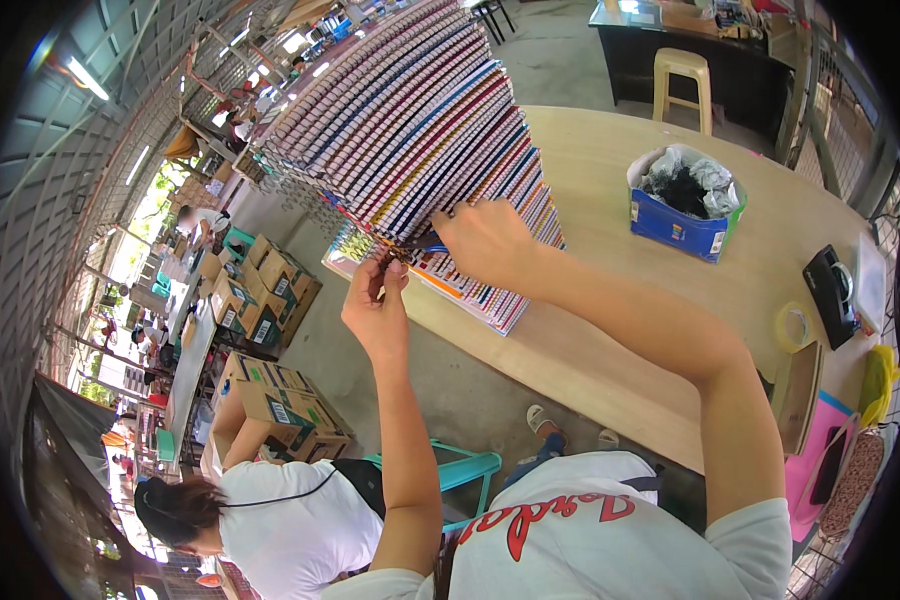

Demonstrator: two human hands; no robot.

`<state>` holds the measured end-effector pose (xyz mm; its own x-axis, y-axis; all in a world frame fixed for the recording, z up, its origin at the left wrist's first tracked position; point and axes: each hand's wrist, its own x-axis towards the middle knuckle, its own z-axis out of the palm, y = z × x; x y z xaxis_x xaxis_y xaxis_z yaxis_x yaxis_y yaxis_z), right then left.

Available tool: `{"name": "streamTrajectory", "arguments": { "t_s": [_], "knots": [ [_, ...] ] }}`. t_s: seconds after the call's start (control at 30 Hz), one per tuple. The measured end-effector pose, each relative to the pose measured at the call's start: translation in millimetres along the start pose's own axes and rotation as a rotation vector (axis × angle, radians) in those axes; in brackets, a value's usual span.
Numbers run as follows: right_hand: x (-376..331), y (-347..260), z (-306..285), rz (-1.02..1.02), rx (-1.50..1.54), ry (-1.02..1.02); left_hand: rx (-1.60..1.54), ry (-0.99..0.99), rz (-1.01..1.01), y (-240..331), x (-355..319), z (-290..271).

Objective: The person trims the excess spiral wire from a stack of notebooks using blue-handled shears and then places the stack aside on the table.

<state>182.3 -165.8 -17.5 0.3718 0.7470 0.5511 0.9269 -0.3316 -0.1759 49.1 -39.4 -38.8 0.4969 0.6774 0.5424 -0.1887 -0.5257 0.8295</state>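
Note:
A tall stack of spiral-bound notebooks [410,130] rises at the table's edge, coil bindings facing me and the left side. Low on its left corner, my left hand [378,305] is closed, thumb and fingertips pinched together beside the coil ends; what lies between them is too small to make out. My right hand [485,240] is curled against the front of the stack, just right of my left. From its fingers a small dark and blue tool [430,243] points toward the left fingertips. My right fingers hide most of that tool.
The wooden table [610,350] bears a blue box [685,205] with crumpled plastic, a tape roll [792,327] and a black case [830,295]. A co-worker in white [290,525] sits at my left near a teal stool [460,475] and cardboard boxes [285,405].

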Motion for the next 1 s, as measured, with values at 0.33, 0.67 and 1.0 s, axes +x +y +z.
{"name": "streamTrajectory", "arguments": {
  "t_s": [0.33, 0.67, 1.0],
  "knots": [
    [-20, 8, -12, 0.015, 0.009, 0.118, -0.016, -0.029, -0.054, 7, -1, -5],
    [-12, -1, -16, 0.039, -0.05, 0.118, -0.088, -0.019, -0.07, 17, 4, -1],
    [2, 3, -19, -0.023, -0.063, 0.018, -0.051, -0.024, -0.015, 10, 3, -3]
  ]
}}
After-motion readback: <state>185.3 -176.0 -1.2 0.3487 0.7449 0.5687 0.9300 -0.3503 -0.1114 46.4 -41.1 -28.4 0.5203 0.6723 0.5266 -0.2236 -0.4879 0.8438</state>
